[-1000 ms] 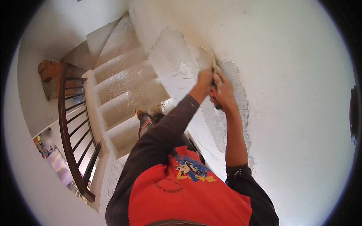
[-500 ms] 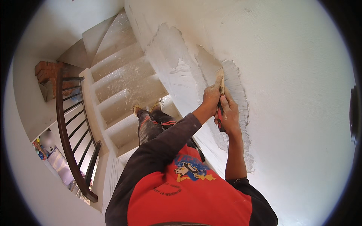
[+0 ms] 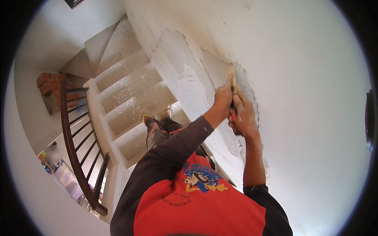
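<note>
My right hand (image 3: pixel 245 117) is wrapped round the red and black handle of a scraper (image 3: pixel 236 122). Against the tool's pale, dusty blade end, my left hand (image 3: pixel 223 96) presses with its fingers, arm crossing in front of my body. The blade tip lies at the wall, near the upper edge of a rough grey patch (image 3: pixel 214 69) where the paint layer is gone. Ragged edges border this patch, and its right side runs down behind my right hand. The exact contact between blade and wall is hidden by my fingers.
Stairs (image 3: pixel 134 90) strewn with white flakes run down at the left, with my feet on a step. A dark railing (image 3: pixel 73 145) borders them. Reddish bricks (image 3: pixel 51 84) are stacked beyond it. A dark object (image 3: pixel 369 120) is on the wall at far right.
Both hands and the scraper have shifted slightly up and right along the wall, closer to the patch's upper edge. My grip stays the same, and the whole view has tilted a little.
</note>
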The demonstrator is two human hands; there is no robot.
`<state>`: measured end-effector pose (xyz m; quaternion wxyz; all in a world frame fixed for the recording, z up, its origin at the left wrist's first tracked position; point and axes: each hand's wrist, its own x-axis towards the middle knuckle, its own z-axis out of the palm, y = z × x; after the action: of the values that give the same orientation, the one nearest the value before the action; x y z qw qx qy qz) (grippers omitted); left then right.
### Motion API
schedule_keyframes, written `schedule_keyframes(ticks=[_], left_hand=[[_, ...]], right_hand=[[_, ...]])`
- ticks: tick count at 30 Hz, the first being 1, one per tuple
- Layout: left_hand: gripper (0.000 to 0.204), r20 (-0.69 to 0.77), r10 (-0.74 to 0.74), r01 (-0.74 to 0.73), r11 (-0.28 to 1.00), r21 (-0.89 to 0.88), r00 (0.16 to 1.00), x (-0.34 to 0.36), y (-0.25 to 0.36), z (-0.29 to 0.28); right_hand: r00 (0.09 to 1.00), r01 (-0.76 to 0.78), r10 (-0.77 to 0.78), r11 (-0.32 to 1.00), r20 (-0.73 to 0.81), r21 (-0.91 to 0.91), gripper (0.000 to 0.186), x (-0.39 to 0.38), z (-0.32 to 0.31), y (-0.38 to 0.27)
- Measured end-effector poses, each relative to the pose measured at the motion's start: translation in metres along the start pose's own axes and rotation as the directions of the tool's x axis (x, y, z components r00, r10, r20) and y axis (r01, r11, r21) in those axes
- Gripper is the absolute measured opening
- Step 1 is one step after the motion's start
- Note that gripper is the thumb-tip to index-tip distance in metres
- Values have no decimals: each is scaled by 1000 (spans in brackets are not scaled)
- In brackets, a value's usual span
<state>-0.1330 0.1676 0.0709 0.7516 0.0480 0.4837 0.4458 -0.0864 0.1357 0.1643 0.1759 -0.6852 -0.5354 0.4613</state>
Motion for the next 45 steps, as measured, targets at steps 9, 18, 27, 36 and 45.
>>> schedule_keyframes(ticks=[9,18,27,36,45], left_hand=[[60,33,-26,33,965,-260,999,13,2,-5],[49,265,-172,248,926,-286,949,24,-15,-22],[59,142,88,-50,967,-252,986,40,-18,-17],[54,148,71,-29,963,-268,986,43,-17,-19],[55,153,-9,55,952,-303,988,44,-12,-22]], right_hand=[[999,-35,35,999,9,24,37,12,11,7],[987,-152,144,977,68,151,35,15,14,17],[964,-261,265,961,-36,92,35,14,22,7],[992,-129,128,988,18,85,34,20,22,0],[985,-167,170,982,-28,90,35,30,21,16]])
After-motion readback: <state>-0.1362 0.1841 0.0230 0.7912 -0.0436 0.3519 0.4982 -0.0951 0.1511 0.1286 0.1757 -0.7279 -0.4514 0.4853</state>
